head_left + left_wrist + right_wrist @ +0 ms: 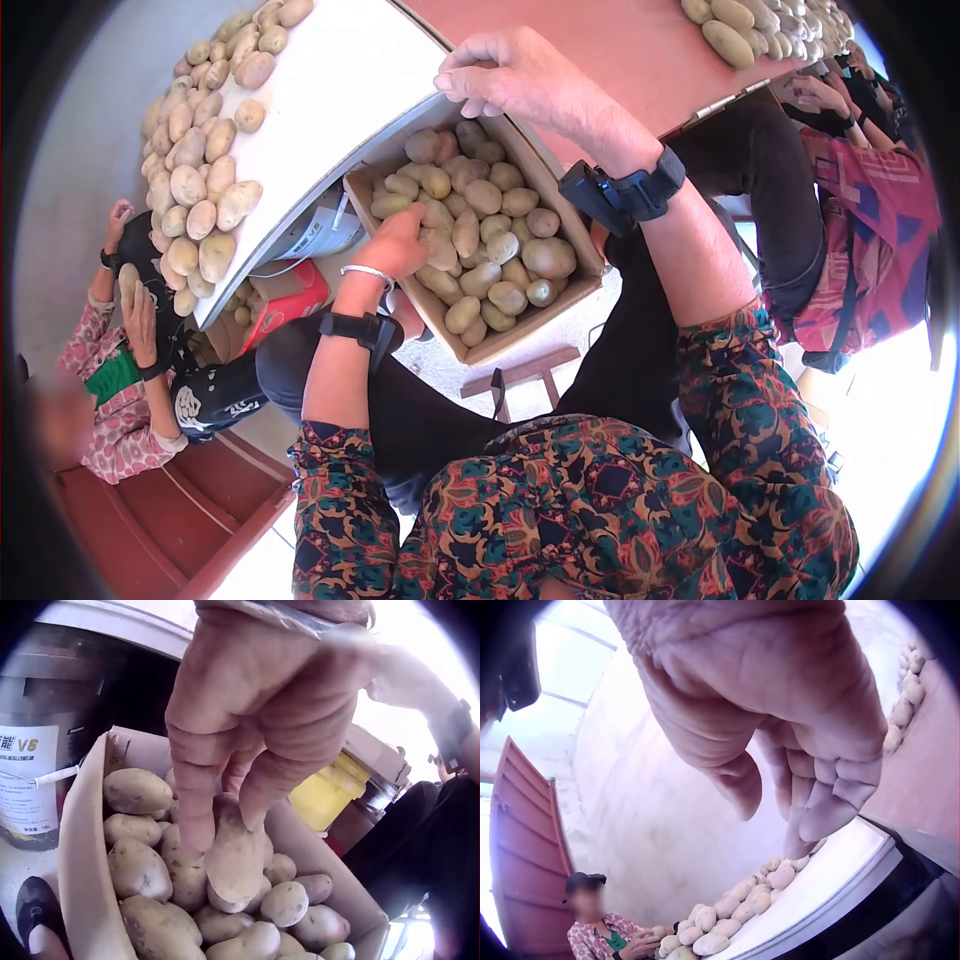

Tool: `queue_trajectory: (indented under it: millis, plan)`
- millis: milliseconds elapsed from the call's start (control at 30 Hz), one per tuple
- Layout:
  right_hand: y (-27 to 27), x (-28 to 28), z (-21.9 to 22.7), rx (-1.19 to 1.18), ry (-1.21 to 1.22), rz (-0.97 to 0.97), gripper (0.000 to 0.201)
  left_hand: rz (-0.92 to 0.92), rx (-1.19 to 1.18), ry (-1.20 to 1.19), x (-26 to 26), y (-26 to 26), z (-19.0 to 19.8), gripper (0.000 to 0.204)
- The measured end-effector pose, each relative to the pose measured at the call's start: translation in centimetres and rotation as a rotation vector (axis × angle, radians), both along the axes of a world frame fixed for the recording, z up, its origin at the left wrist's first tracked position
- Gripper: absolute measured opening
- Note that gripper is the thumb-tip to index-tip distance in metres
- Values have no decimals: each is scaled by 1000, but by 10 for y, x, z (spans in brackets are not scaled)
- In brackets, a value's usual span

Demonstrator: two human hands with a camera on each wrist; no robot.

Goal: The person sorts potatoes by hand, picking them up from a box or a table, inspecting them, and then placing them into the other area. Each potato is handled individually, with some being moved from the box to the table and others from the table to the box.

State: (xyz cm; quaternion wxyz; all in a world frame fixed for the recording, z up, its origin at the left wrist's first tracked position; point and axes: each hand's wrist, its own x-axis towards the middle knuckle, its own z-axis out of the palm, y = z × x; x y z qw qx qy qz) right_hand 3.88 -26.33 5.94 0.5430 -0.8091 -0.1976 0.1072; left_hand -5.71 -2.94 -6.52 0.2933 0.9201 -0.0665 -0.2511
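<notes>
A cardboard box (470, 352) full of potatoes stands between the person's knees. Over its left side is the left hand (399, 243), fingers pointing down among the potatoes. In the left wrist view, the thumb and fingers pinch a long potato (234, 859) from above. Raised beyond the far corner of the box, the right hand (512, 75) hangs near the edge of the white table (330, 75). Its fingers (829, 814) are loosely bent with nothing between them and the thumb.
Potatoes (190, 185) lie heaped along the white table's left side. A red table (600, 40) adjoins it, bearing another potato pile (735, 30). Under the white table stands a bucket (30, 772). One person (120, 400) sits at left holding a potato; another person (860, 220) sits at right.
</notes>
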Motion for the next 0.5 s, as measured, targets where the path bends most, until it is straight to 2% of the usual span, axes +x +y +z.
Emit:
queue_trajectory:
  millis: [100,167,300,400,467,500]
  plan:
    - [-2,-1,0,36,34,-26,36,48,52,-38,1,1,-10,31]
    - [-3,-1,0,46,40,-39,35,43,182,-50,1,0,-15,32]
    - [-5,-2,0,40,30,-52,34,9,209,-14,-3,-1,-40,33]
    - [-7,-5,5,23,48,-57,28,48,202,52,-4,-8,-46,31]
    - [-8,-4,3,23,31,-50,28,122,87,255,-2,-13,-38,36]
    - [-9,-3,2,22,16,-40,27,121,88,252,-1,-15,-34,36]
